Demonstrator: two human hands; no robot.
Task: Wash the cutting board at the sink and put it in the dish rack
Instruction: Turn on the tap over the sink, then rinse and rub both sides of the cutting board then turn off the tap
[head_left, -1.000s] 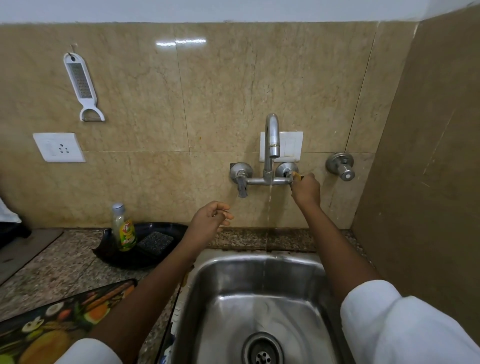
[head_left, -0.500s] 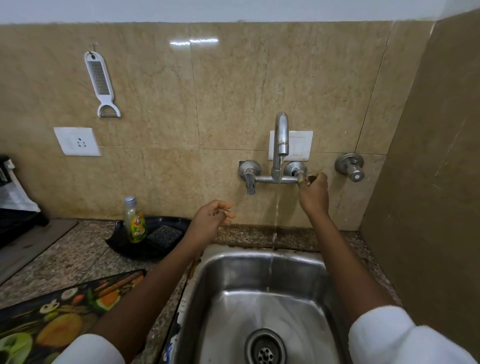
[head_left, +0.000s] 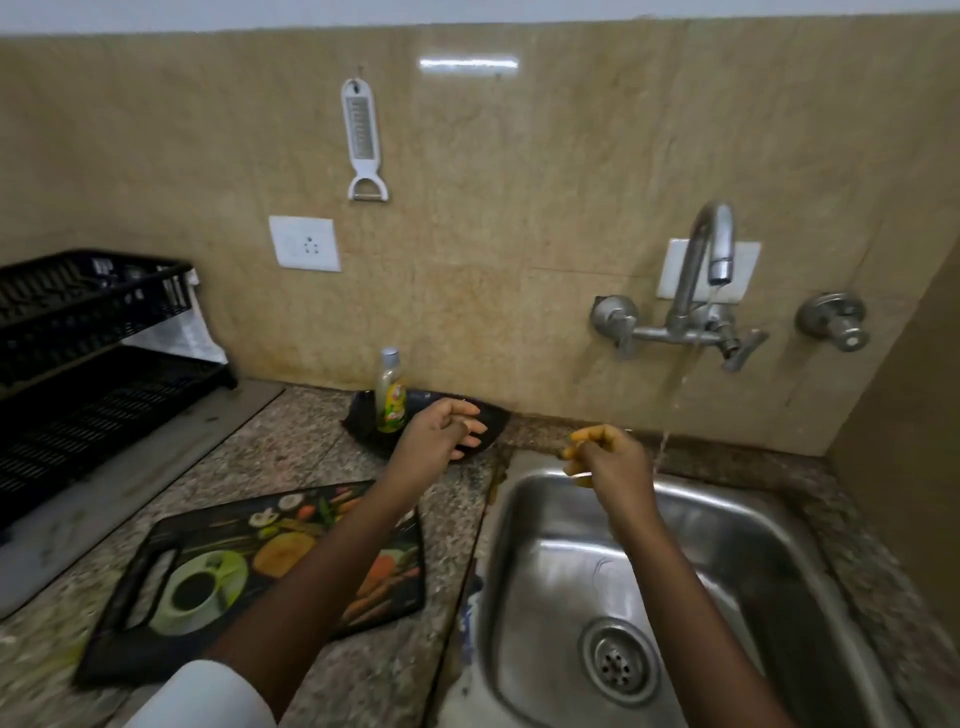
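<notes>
The cutting board (head_left: 218, 566), black with printed fruit, vegetables and a coffee cup, lies flat on the granite counter left of the steel sink (head_left: 727, 525). A thin stream of water runs from the wall tap (head_left: 717, 249) toward the sink's back rim. My left hand (head_left: 441, 431) hovers over the black soap dish (head_left: 493, 415), fingers loosely apart, holding nothing. My right hand (head_left: 608, 457) hangs above the sink's back left corner, fingers curled, nothing visible in it. The black two-tier dish rack (head_left: 88, 332) stands at the far left.
A dish soap bottle (head_left: 390, 392) stands in the soap dish by the wall. A white grater (head_left: 363, 140) and a socket (head_left: 305, 243) are on the tiled wall. A second valve (head_left: 836, 322) sits right of the tap. A side wall closes off the right.
My right hand has let go of the tap handle and dropped toward the sink. My view has swung left, bringing the dish rack and whole cutting board into sight. Water keeps running.
</notes>
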